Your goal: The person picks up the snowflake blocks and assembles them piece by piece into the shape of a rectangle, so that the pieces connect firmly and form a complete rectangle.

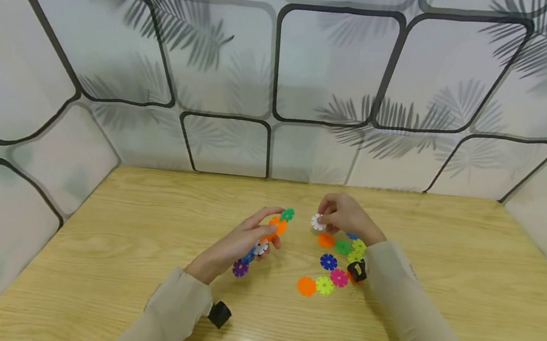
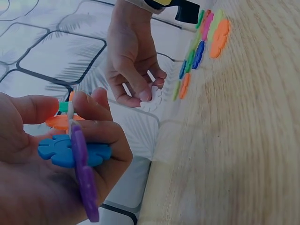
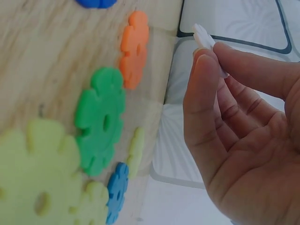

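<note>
My left hand grips a chain of interlocking plastic flower discs above the table. A purple disc hangs at its near end, joined to a blue disc; farther along come a white disc, orange discs and a green disc at the far tip. Fingers hide part of the chain. To the right, my right hand pinches a single white disc between thumb and index finger. It is apart from the chain, a small gap away.
Loose discs lie on the wooden table below the right forearm: orange, yellow, pink, dark blue, green and several others. A patterned cloth wall borders the table's back and sides.
</note>
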